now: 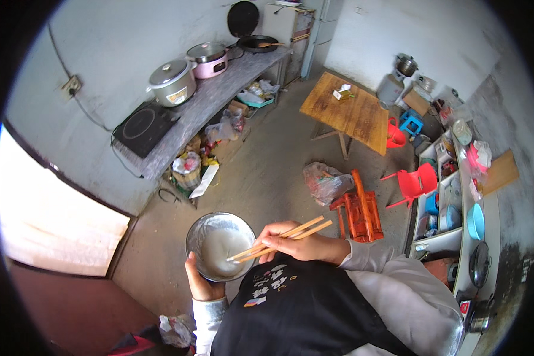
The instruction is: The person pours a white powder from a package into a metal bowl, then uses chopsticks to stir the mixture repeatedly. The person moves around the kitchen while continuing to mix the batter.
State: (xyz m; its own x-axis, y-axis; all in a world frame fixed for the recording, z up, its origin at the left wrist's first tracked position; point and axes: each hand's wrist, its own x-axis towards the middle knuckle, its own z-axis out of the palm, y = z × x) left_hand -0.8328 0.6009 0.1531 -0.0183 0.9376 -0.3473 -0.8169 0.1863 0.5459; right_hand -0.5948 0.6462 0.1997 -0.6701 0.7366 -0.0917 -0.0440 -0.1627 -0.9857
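My left hand (204, 281) grips a metal bowl (196, 222) by its lower left side, the thumb on the outer wall near the rim. Inside the bowl lies a whitish, smooth mixture (220, 244), with pale smears up the wall. My right hand (289, 242), at the bowl's right edge, is closed on a pair of wooden chopsticks (309, 226). Their lower tips are over the bowl at the mixture; whether they dip into it is hard to tell. Below the bowl is the black apron (311, 307) on my body.
A stone-look counter (222, 95) at the upper left holds an induction cooker (144, 124), two electric cookers and an open griddle. Ahead stand a wooden table (345, 109), a filled plastic bag (325, 182), an orange-red wooden chair (360, 213) and a red plastic chair (416, 182). Shelves (460, 213) run along the right.
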